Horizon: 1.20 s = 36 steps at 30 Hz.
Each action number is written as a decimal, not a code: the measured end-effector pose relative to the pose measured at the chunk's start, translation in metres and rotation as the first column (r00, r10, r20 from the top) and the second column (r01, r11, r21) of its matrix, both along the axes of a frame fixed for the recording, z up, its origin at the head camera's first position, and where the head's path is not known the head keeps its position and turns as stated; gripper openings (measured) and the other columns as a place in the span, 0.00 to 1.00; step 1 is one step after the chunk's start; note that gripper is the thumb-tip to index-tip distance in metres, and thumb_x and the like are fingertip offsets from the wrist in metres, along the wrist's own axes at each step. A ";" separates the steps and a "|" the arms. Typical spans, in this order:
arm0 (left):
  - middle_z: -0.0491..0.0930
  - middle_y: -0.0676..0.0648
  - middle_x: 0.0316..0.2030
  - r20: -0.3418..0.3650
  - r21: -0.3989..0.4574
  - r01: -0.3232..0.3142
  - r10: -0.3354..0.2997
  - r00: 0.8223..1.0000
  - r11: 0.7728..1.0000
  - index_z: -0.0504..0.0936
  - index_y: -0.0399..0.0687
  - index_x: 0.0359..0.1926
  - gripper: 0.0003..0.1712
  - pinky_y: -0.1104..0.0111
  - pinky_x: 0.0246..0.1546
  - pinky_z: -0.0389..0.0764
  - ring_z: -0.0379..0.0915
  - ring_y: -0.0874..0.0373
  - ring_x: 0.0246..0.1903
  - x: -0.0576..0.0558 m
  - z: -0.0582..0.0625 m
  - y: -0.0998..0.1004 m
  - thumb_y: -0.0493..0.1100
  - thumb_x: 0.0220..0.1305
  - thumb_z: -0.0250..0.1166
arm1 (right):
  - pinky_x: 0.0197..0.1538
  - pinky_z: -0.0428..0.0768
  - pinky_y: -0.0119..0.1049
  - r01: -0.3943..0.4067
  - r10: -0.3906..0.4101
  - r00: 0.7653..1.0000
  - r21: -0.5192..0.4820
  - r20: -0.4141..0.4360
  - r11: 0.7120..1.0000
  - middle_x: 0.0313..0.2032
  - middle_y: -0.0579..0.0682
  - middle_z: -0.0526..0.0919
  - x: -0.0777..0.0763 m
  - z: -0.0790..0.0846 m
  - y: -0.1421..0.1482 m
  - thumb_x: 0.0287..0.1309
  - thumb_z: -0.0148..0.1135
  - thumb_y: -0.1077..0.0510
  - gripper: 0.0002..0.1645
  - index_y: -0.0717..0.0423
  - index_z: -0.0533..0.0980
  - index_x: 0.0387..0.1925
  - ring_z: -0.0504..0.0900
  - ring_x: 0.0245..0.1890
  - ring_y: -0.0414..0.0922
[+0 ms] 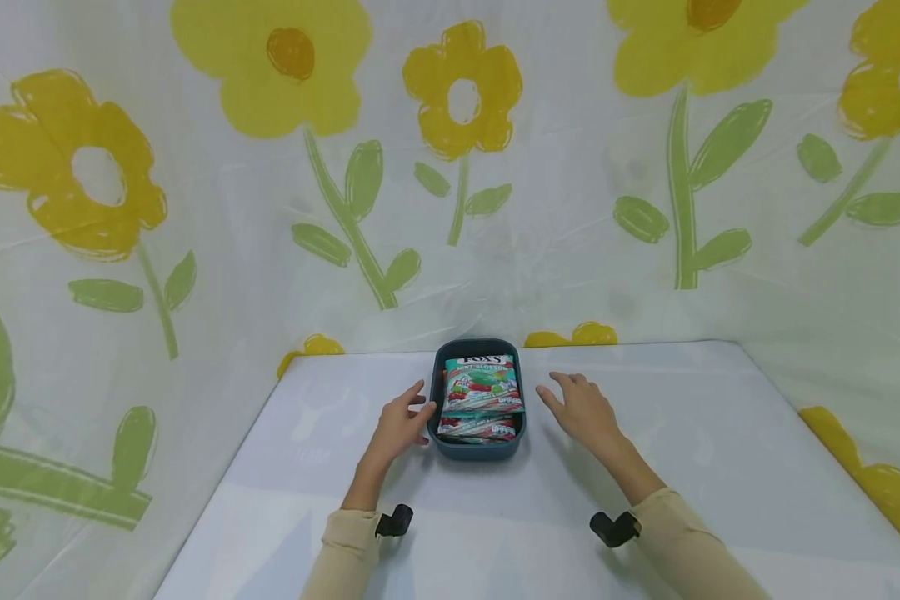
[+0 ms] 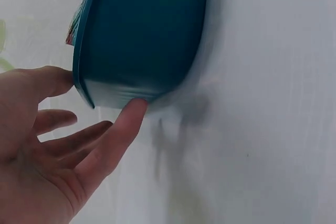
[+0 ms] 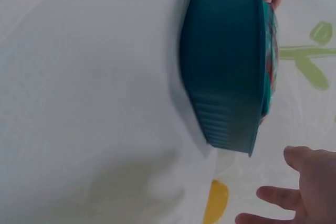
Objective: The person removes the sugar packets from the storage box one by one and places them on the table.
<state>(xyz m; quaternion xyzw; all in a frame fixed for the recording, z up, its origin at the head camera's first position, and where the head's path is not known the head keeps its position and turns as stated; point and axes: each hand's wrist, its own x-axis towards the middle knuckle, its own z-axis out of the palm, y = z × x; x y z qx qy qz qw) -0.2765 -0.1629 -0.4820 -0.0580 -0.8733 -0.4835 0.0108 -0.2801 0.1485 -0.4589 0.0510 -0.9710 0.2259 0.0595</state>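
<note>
A dark teal plastic tub [image 1: 477,452] stands at the far middle of the white table [image 1: 720,467], filled with several colourful snack packets [image 1: 482,387]. My left hand [image 1: 401,421] lies against the tub's left side with straight fingers. In the left wrist view the left hand [image 2: 47,145] touches the tub [image 2: 147,30] with its thumb on the wall and a fingertip at the rim. My right hand [image 1: 581,408] rests flat on the table right of the tub, a small gap apart. The right wrist view shows the right hand [image 3: 315,182] spread beside the tub [image 3: 226,61].
A cloth backdrop printed with yellow flowers [image 1: 461,87] and green stems surrounds the table on three sides. Black camera mounts [image 1: 613,527] sit on both beige sleeves. The tub stands close to the table's far edge.
</note>
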 end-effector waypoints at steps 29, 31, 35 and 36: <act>0.77 0.34 0.57 0.009 0.062 0.014 -0.014 1.000 0.998 0.67 0.39 0.70 0.30 0.65 0.20 0.88 0.83 0.52 0.40 -0.009 -0.005 0.011 0.37 0.68 0.56 | 0.19 0.66 0.29 -0.061 0.067 0.994 -0.072 0.081 0.996 0.25 0.50 0.78 -0.016 0.022 -0.053 0.60 0.65 0.45 0.25 0.63 0.81 0.47 0.72 0.23 0.43; 0.77 0.34 0.57 0.009 0.062 0.016 -0.017 1.000 0.998 0.66 0.39 0.70 0.30 0.65 0.20 0.88 0.83 0.52 0.40 -0.009 -0.005 0.011 0.37 0.68 0.56 | 0.20 0.67 0.29 -0.037 0.042 0.994 -0.056 0.096 0.998 0.26 0.50 0.78 -0.016 0.023 -0.057 0.60 0.64 0.44 0.25 0.63 0.81 0.44 0.72 0.24 0.44; 0.78 0.35 0.56 0.008 0.049 -0.004 0.003 1.000 0.999 0.67 0.40 0.70 0.30 0.65 0.20 0.87 0.83 0.51 0.41 -0.009 -0.005 0.011 0.37 0.67 0.57 | 0.19 0.67 0.31 -0.008 0.009 0.994 -0.012 0.112 1.000 0.24 0.50 0.74 -0.018 0.023 -0.065 0.61 0.63 0.42 0.23 0.59 0.80 0.30 0.71 0.24 0.45; 0.78 0.35 0.56 0.007 0.046 -0.011 0.011 1.000 0.999 0.67 0.40 0.70 0.30 0.64 0.19 0.87 0.84 0.51 0.41 -0.009 -0.004 0.011 0.37 0.66 0.57 | 0.18 0.66 0.31 -0.002 0.002 0.994 -0.006 0.112 1.000 0.24 0.50 0.73 -0.018 0.023 -0.066 0.61 0.63 0.41 0.24 0.58 0.78 0.26 0.71 0.23 0.45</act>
